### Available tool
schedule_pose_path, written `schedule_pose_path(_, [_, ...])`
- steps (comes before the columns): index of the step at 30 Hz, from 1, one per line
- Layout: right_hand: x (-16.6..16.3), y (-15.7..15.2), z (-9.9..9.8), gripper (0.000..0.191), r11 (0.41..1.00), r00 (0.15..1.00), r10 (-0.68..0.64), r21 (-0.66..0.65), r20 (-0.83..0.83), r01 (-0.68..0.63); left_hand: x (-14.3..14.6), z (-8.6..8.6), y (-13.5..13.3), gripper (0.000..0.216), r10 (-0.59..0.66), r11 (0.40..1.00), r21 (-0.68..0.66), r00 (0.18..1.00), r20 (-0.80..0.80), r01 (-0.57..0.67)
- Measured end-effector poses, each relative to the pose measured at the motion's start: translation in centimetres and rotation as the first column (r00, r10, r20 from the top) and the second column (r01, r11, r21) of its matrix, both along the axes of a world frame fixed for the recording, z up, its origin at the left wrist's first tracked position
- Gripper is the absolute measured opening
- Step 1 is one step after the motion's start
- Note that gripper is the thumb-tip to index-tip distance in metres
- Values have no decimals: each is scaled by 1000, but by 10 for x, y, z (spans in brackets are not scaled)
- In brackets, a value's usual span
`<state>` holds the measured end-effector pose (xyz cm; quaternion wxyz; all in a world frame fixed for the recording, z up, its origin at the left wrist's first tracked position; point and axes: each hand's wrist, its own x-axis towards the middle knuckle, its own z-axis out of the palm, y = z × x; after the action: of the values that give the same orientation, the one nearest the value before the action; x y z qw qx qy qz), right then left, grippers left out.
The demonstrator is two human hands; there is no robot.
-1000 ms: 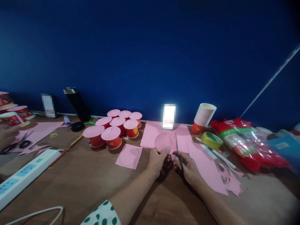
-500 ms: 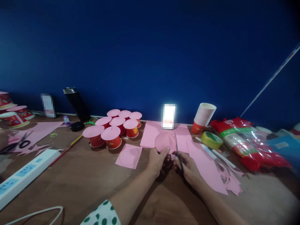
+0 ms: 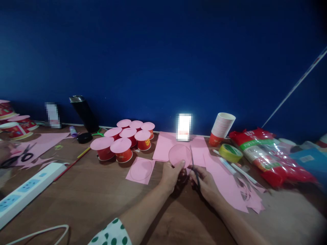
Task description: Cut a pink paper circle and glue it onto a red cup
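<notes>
Between thumb and fingers, my left hand grips a round pink paper disc by its lower edge. Scissors are in my right hand, its fingers closed around the handles. Their blades point up, close along the disc's right edge; whether they touch the paper I cannot tell. Left of my left hand lies a pink paper square with a circle drawn on it. Behind the disc, larger pink sheets are spread on the table.
Red paper cups topped with pink discs stand at left. A leaning cup stack, yellow-green tape, pens and a red plastic package are at right. A power strip lies front left; another person's hand is at far left.
Almost nothing differs. My hands, the disc and the scissors keep nearly the same position; the view has shifted very slightly.
</notes>
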<state>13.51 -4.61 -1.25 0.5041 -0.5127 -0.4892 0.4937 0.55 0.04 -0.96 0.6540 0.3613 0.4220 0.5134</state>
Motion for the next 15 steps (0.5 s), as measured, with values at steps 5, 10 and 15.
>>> schedule_pose_path(5, [1,1,-2,48,1000,1000,21,22,-3,-21,0,2,-1,40,20,1000,-1,999,-28,-20])
schedule_pose_path(10, [0,1,0,46,1000,1000,15,19,1,-15,0,8,-1,40,32,999,-12,999,-35,-32])
schedule_pose_path(15, [-1,0,0,46,1000,999,19,23,-28,-19,0,6,-1,40,27,999,-18,1000,-17,-27])
